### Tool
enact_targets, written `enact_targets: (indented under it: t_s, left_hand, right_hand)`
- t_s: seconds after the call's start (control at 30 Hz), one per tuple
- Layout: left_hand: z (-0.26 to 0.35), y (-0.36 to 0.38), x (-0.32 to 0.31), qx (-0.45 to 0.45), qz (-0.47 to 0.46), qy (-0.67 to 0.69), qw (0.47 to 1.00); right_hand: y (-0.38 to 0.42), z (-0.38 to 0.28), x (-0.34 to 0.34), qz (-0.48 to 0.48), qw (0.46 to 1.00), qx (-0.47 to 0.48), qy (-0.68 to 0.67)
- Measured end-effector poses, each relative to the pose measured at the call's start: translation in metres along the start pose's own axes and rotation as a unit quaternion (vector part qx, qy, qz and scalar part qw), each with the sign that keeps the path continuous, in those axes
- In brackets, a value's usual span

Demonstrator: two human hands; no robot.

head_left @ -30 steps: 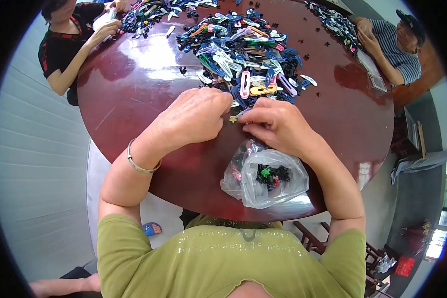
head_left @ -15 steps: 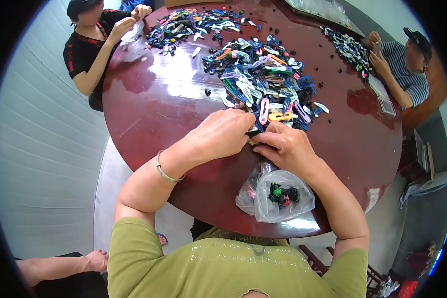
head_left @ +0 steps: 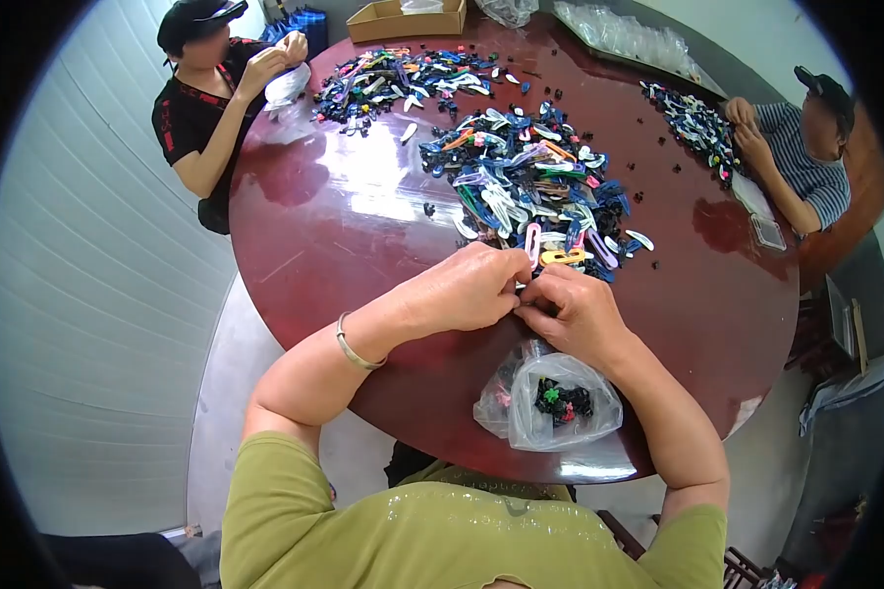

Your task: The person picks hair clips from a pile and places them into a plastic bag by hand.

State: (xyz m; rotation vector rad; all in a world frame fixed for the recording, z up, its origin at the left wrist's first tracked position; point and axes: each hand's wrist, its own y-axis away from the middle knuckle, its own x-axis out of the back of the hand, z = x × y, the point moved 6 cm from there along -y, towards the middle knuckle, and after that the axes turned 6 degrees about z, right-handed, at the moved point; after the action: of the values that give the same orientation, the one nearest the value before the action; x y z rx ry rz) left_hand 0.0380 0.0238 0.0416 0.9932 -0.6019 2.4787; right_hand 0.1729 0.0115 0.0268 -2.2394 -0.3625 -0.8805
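Observation:
My left hand (head_left: 476, 286) and my right hand (head_left: 581, 316) meet at the near edge of a heap of snap hair clips (head_left: 509, 206). Both are closed in a pinch, fingertips together; what lies between them is hidden by the fingers. Just beyond the fingers lie a pink snap clip (head_left: 532, 240), a yellow snap clip (head_left: 564, 257) and a purple one (head_left: 601, 249). Below my right hand stands an open clear plastic bag (head_left: 607, 420). Inside it are small black claw clips (head_left: 578, 401), with a green one (head_left: 551, 395) and a red one among them.
The round red table (head_left: 363, 270) carries two more clip heaps, at the far left (head_left: 393, 79) and right (head_left: 692, 123). A co-worker sits behind each. A cardboard box (head_left: 406, 25) and a tray of clear bags (head_left: 629, 39) stand at the back. Loose black clips dot the table.
The view has shifted, so the table and heaps sit lower and further right. My fingertips have drawn closer together. A small yellow piece that showed between them is now hidden.

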Motion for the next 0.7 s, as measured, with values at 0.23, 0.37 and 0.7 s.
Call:
enact_targets:
  t_s: [0.23, 0.37, 0.7]
  left_hand:
    - [-0.001, 0.0, 0.021, -0.015, 0.06, -0.108, 0.992]
    - [-0.007, -0.001, 0.015, -0.014, 0.053, -0.147, 0.988]
    - [-0.01, 0.0, -0.004, -0.018, 0.061, -0.157, 0.986]
  right_hand:
    - [0.003, 0.001, 0.04, 0.035, 0.907, -0.222, -0.355]
    - [0.008, -0.04, 0.069, -0.11, 0.932, -0.074, -0.339]
    - [0.005, -0.008, 0.03, -0.026, 0.993, -0.042, -0.104]
